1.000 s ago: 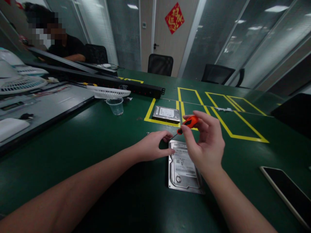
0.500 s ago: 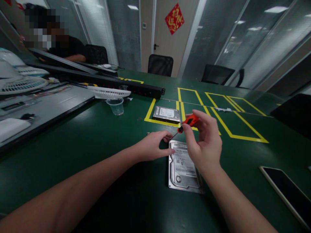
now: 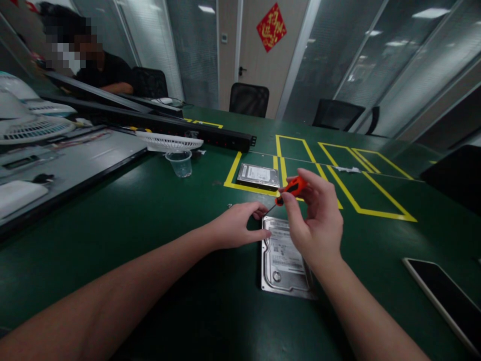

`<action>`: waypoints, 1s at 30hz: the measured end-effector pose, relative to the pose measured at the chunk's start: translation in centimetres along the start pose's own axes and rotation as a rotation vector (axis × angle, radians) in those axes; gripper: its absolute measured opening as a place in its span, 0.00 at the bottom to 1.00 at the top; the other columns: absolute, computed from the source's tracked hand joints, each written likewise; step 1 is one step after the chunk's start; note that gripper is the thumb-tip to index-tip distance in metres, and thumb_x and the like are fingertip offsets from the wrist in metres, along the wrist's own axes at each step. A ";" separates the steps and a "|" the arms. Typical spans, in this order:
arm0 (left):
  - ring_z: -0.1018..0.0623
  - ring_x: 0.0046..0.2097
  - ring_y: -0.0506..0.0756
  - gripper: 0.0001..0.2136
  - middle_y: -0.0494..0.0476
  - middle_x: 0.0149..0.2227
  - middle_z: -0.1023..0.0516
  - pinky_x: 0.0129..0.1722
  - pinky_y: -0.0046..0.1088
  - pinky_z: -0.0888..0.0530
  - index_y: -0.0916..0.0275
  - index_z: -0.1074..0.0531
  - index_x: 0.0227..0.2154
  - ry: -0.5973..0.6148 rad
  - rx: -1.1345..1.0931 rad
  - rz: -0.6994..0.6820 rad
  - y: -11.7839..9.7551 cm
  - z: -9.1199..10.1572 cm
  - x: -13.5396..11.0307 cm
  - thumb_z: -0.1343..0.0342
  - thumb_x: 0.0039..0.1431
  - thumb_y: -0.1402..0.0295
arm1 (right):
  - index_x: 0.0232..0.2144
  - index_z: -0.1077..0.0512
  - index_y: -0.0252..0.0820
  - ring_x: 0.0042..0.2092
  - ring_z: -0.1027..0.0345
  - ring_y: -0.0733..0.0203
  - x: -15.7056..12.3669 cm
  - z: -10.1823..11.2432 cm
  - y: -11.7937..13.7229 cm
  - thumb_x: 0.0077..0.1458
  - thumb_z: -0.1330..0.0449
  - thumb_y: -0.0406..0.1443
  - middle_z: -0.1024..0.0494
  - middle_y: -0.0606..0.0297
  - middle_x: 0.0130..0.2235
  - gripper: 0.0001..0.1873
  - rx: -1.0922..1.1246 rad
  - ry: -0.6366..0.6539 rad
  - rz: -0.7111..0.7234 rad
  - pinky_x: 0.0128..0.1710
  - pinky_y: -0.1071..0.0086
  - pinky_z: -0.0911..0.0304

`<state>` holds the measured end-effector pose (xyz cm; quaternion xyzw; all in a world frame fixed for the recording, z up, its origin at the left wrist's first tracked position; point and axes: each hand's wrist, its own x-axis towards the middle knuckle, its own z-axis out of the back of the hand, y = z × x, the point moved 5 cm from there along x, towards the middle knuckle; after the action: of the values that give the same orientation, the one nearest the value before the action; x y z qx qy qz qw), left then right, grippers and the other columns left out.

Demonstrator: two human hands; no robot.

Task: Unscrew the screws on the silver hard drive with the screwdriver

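Observation:
A hard drive (image 3: 280, 258) lies label up on the green table in front of me. My right hand (image 3: 318, 220) grips a screwdriver (image 3: 295, 187) by its orange and black handle, between thumb and fingers. The thin shaft slants down to the drive's far left corner, where the tip meets a spot partly covered by fingers. My left hand (image 3: 237, 225) holds the drive at that corner, thumb on its left edge and fingers curled by the shaft's tip. Small screws (image 3: 229, 205) lie beyond my left wrist.
A second hard drive (image 3: 258, 174) rests inside a yellow tape outline. Left of it stand a clear plastic cup (image 3: 180, 164), a white fan grille (image 3: 171, 141) and a long black bar (image 3: 221, 139). A phone (image 3: 445, 296) lies at right. Across the table sits a person (image 3: 107, 75).
Both hands, the screwdriver and the drive keep almost the same places. Only a slight shift of the whole view shows.

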<state>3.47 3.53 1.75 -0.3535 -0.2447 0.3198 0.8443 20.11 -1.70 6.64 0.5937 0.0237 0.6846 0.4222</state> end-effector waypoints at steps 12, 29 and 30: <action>0.18 0.53 0.63 0.22 0.63 0.52 0.17 0.55 0.44 0.22 0.63 0.26 0.55 0.007 -0.009 0.001 0.2 -0.2 0.0 0.29 0.61 0.61 | 0.68 0.33 0.57 0.55 0.19 0.49 0.0 -0.1 0.1 0.68 0.39 0.35 0.21 0.58 0.61 0.28 0.029 0.009 -0.012 0.58 0.46 0.20; 0.18 0.52 0.63 0.22 0.63 0.51 0.17 0.54 0.45 0.22 0.63 0.26 0.54 0.000 -0.011 -0.005 0.2 -0.2 0.0 0.29 0.61 0.61 | 0.65 0.29 0.56 0.54 0.20 0.51 0.2 0.4 0.7 0.66 0.36 0.33 0.20 0.59 0.58 0.27 0.021 -0.051 0.033 0.54 0.50 0.21; 0.18 0.52 0.63 0.23 0.63 0.51 0.17 0.54 0.45 0.22 0.63 0.26 0.55 -0.002 -0.012 -0.001 0.2 -0.1 0.0 0.29 0.61 0.61 | 0.64 0.29 0.56 0.52 0.20 0.52 0.2 0.5 0.7 0.65 0.34 0.33 0.20 0.60 0.56 0.27 -0.006 -0.065 0.042 0.52 0.51 0.21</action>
<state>3.49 3.61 1.48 -0.3583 -0.2476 0.3180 0.8421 20.15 -2.21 7.30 0.6146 -0.0047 0.6738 0.4103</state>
